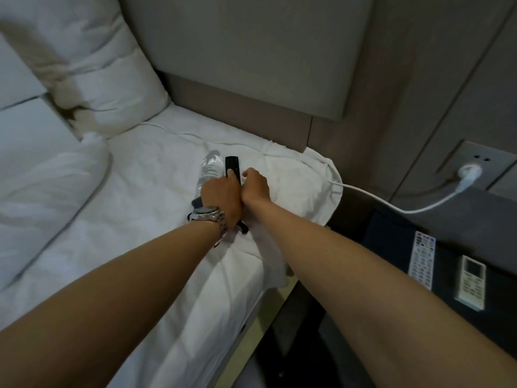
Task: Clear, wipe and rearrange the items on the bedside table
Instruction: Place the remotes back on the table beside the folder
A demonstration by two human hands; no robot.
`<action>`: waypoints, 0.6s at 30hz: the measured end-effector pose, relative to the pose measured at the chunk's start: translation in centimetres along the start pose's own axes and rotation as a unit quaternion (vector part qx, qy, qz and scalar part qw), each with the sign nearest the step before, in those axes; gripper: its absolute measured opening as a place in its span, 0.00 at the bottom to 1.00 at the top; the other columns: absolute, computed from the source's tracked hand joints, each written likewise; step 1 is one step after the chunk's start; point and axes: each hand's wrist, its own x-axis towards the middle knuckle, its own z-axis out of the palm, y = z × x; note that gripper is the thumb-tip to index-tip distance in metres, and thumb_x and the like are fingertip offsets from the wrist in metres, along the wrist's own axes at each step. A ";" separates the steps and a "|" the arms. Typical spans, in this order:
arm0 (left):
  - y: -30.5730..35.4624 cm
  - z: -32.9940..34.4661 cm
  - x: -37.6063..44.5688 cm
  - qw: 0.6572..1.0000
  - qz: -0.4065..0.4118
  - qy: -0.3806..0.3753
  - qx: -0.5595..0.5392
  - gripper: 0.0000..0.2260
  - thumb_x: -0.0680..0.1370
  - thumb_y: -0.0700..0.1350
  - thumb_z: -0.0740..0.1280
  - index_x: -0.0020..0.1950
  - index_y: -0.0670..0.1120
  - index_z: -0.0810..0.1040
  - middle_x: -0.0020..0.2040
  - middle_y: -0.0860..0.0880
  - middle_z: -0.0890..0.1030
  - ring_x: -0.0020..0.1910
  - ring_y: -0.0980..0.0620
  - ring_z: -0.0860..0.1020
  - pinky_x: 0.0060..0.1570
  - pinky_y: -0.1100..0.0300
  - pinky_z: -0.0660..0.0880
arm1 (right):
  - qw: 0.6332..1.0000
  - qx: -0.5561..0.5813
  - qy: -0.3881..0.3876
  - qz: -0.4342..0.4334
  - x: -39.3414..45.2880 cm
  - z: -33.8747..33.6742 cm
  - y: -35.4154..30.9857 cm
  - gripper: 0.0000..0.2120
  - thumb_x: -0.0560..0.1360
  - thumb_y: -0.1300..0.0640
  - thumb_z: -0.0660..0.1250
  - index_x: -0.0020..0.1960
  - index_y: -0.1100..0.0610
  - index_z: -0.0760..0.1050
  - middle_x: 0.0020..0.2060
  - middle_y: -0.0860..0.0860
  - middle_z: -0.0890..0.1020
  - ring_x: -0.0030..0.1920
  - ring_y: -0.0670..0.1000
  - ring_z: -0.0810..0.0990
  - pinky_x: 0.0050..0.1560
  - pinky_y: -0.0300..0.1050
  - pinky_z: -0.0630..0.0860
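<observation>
— While both hands are out over the bed [134, 225], which step does this look like?

— Probably the clearing: things from the worktop [447, 219] are being parked on the sheet. The left hand [219, 196] has its fingers curled round a black remote [232, 170], one fingertip lying on its face. A clear water bottle [209, 166] lies just to the left of that remote, touching or nearly so.

— And the right hand [254, 186]?

— Curled too, just right of the remote, knuckles up. Whether it grips anything cannot be told; its fingers are turned away.

— So how should the person finish this well?

— Lay the remote flat, away from the bottle so it cannot roll onto it, and clear of the white cable [372, 196] that runs off the mattress to the wall socket [470, 172]. Snagging that cord would be the likely mishap.

— What remains on the worktop?

— Two pale remotes, one white remote with coloured keys [422, 254] and a white remote with a screen [471, 280], side by side at the near right. They likely need lifting off before any wiping.
</observation>
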 end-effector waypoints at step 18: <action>0.8 -1.7 -2.9 0.993 0.008 -0.059 -0.106 0.08 0.79 0.44 0.64 0.57 0.43 0.72 0.54 0.44 0.80 0.52 0.43 0.81 0.41 0.55 0.69 | 0.991 0.023 -0.031 0.127 -3.2 -2.9 1.4 0.15 0.70 0.54 0.71 0.53 0.61 0.79 0.47 0.57 0.83 0.48 0.57 0.83 0.46 0.45 0.80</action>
